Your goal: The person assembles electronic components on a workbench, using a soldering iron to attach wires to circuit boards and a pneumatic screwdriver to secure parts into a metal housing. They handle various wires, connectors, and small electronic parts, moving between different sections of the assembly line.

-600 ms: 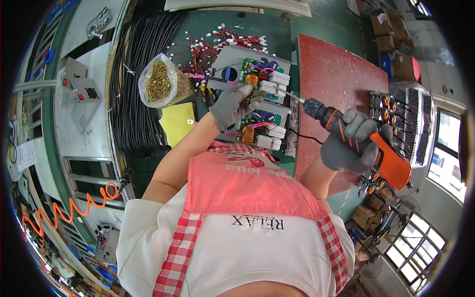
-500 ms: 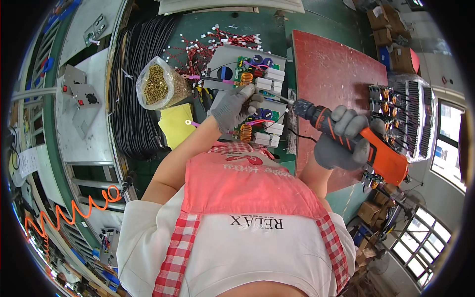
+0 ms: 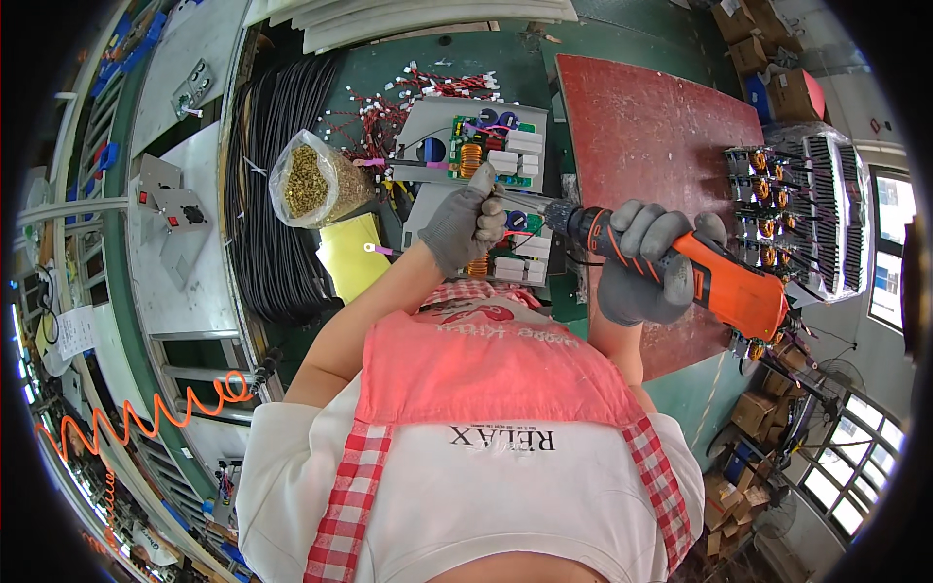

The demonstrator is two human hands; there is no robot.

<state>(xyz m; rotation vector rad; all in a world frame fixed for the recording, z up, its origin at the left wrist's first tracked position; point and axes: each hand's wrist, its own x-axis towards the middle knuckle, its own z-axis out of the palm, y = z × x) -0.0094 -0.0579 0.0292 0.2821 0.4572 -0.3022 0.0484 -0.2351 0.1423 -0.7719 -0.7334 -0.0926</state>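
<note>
My right hand (image 3: 653,267), in a grey glove, grips an orange-and-black power screwdriver (image 3: 731,284) whose bit points left. Its bit (image 3: 523,199) reaches to the fingertips of my left hand (image 3: 465,222), also gloved. The left fingers are curled with the thumb up against the bit's tip; anything small pinched there is hidden. Beneath this hand lies the nearer green circuit board (image 3: 530,245) on a grey metal plate, with white blocks and a copper coil, partly covered. A similar farther board (image 3: 498,146) rests just beyond on its own plate (image 3: 428,119).
Left of the boards are a clear bag of brass-coloured screws (image 3: 309,183), yellow sheets (image 3: 352,257) and a bundle of black cables (image 3: 277,185). Red wires with white connectors (image 3: 389,112) lie behind. A red board (image 3: 661,165) is at right, near stacked assemblies (image 3: 816,209).
The screwdriver and my right hand have shifted left, its bit now meeting the left fingertips. My left hand has turned thumb-up and moved slightly left. The view has shifted slightly.
</note>
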